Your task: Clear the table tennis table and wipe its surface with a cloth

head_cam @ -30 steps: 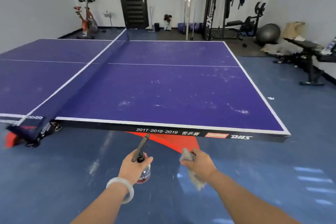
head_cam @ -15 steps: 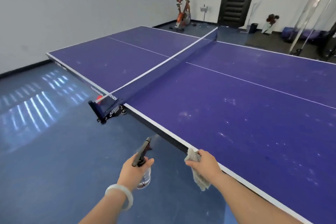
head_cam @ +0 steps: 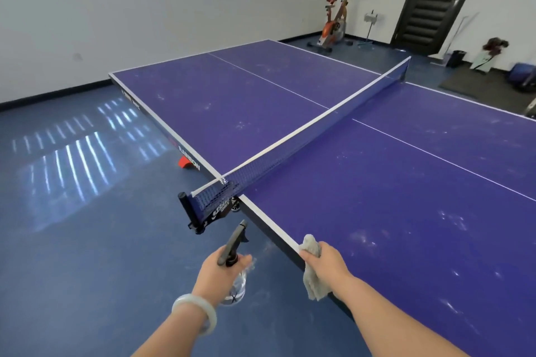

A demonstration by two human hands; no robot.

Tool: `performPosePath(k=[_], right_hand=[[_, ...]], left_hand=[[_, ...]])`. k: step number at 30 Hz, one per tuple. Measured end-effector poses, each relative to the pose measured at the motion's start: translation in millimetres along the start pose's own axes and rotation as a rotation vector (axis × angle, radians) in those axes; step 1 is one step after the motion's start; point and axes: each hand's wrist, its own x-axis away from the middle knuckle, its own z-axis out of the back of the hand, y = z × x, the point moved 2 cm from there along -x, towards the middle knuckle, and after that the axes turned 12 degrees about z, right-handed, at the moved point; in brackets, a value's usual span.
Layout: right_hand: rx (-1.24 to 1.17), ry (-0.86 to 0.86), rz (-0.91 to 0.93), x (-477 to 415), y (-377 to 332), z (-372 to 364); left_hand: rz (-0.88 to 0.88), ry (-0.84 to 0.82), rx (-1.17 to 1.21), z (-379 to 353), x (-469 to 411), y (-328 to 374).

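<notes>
A purple table tennis table (head_cam: 377, 182) with white lines and pale smudges fills the right and middle of the head view. Its dark net (head_cam: 304, 142) runs from the near post to the far side. My left hand (head_cam: 220, 272) grips a clear spray bottle (head_cam: 236, 284) by its black trigger head, held over the floor just off the table's near edge. My right hand (head_cam: 324, 264) holds a crumpled grey cloth (head_cam: 311, 269) right at the table's white edge line; part of the cloth hangs below my fist.
The black net post and clamp (head_cam: 194, 211) juts out just ahead of the bottle. An orange exercise bike (head_cam: 336, 23) stands by the far wall, beside a dark door (head_cam: 435, 0). Blue floor (head_cam: 87, 226) stretches to my left.
The view has swung left along the table's side, and the net post now sits just ahead of my hands. Both hands keep the same grips on the bottle and the cloth.
</notes>
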Motion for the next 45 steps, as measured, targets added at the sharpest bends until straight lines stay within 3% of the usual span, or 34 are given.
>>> performPosePath(k=[7, 14, 18, 23, 30, 34, 40, 45], right_hand=[[-0.21, -0.043, -0.017, -67, -26, -14], [-0.413, -0.267, -0.065, -154, -36, -17], [-0.353, -0.282, -0.13, -206, -27, -19], [-0.077, -0.16, -0.133, -247, -18, -1], [-0.389, -0.121, -0.398, -277, -2, 8], [-0.468, -0.186, -0.363, -274, -13, -1], [-0.626, -0.094, -0.359, -263, 2, -10], [-0.901, -0.111, -0.364, -248, 8, -10]], left_hand=[[0.07, -0.011, 0.017, 8, -56, 13], [0.119, 0.045, -0.048, 10, -100, 36], [0.153, 0.086, -0.11, 4, -127, 46], [0.21, 0.126, -0.101, -12, -148, 56], [0.232, 0.086, -0.114, -21, -178, 66], [0.208, 0.038, -0.137, -24, -192, 76], [0.141, -0.12, -0.256, -28, -203, 82], [0.127, -0.205, -0.315, -33, -206, 83]])
